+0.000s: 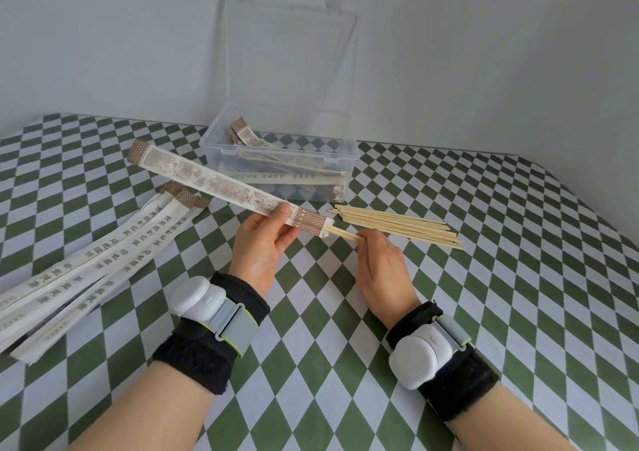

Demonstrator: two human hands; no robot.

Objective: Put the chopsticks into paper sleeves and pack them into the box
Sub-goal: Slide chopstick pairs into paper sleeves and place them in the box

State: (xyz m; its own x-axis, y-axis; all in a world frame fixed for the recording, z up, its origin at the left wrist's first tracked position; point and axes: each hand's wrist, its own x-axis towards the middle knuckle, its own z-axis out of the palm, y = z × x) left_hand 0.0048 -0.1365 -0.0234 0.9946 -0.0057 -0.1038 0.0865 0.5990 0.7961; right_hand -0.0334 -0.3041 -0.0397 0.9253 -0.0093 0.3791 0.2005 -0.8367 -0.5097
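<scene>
My left hand (261,243) grips a long white paper sleeve (211,181) with brown ends, held slanted above the table. My right hand (378,260) pinches a pair of chopsticks (342,234) whose tips sit inside the sleeve's open end. A pile of several bare wooden chopsticks (401,226) lies just beyond my right hand. Empty paper sleeves (103,253) fan out on the left. The clear plastic box (342,160), lid up, stands at the back and holds several filled sleeves (276,170).
The table wears a green and white diamond-checked cloth (311,364). A plain grey wall stands right behind the box. Both wrists carry black bands with white devices.
</scene>
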